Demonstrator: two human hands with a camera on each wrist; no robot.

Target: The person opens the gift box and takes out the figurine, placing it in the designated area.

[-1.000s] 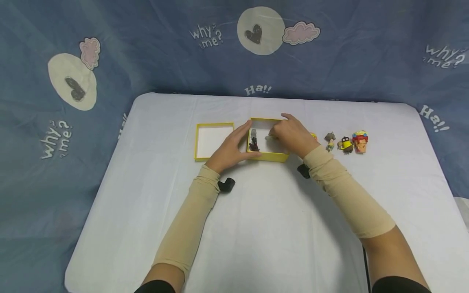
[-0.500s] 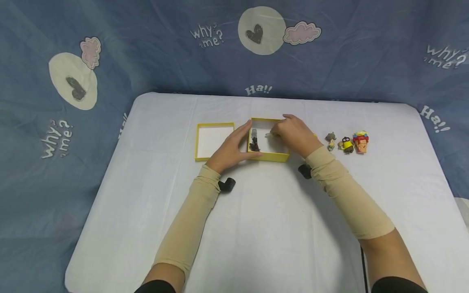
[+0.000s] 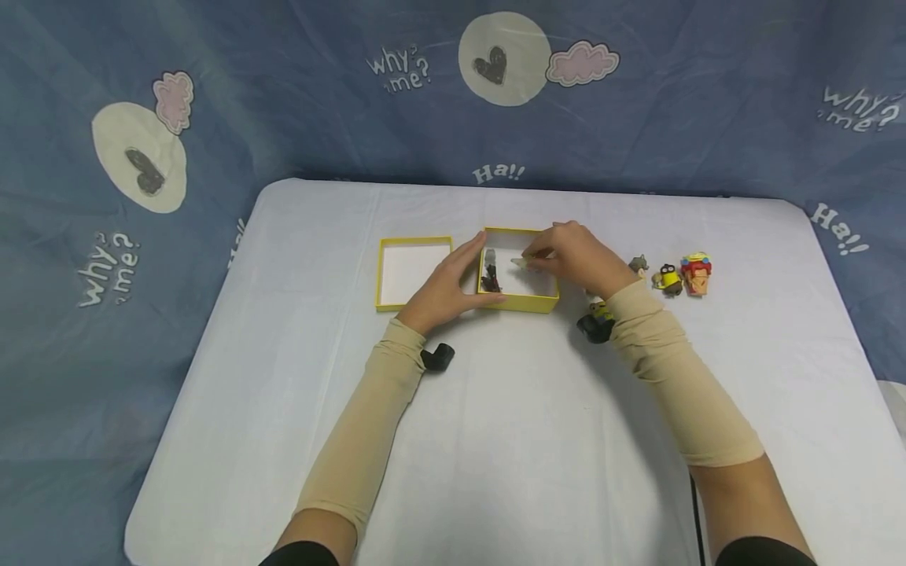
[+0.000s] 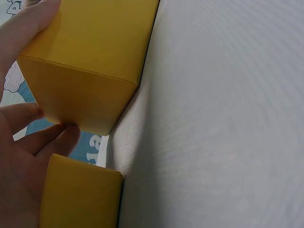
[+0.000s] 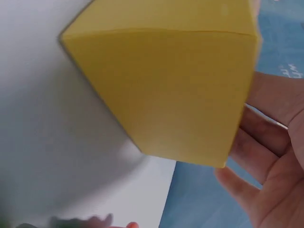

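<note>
A yellow box (image 3: 520, 303) with a white inside stands at the table's middle. My left hand (image 3: 447, 287) grips its left end, thumb along the front wall and fingers at the left side; the left wrist view shows the fingertips touching the yellow wall (image 4: 80, 90). Inside, a dark figurine with a grey top (image 3: 490, 271) lies along the left wall. My right hand (image 3: 576, 255) reaches over the right wall, its fingers pinching a small pale figurine (image 3: 520, 262), partly covered. In the right wrist view the box wall (image 5: 166, 90) hides those fingertips.
A shallow yellow-rimmed lid or tray (image 3: 413, 305) lies left of the box. To the right are a grey-topped figurine (image 3: 638, 264), a yellow-and-black figurine (image 3: 668, 279) and a red-and-tan figurine (image 3: 697, 273). Another yellow figurine (image 3: 600, 310) shows beside the right wrist's black camera (image 3: 594, 328).
My right hand has drawn slightly to the right, uncovering the yellow figurine beside its wrist and covering part of the grey-topped one. My left hand and the box have stayed put.
</note>
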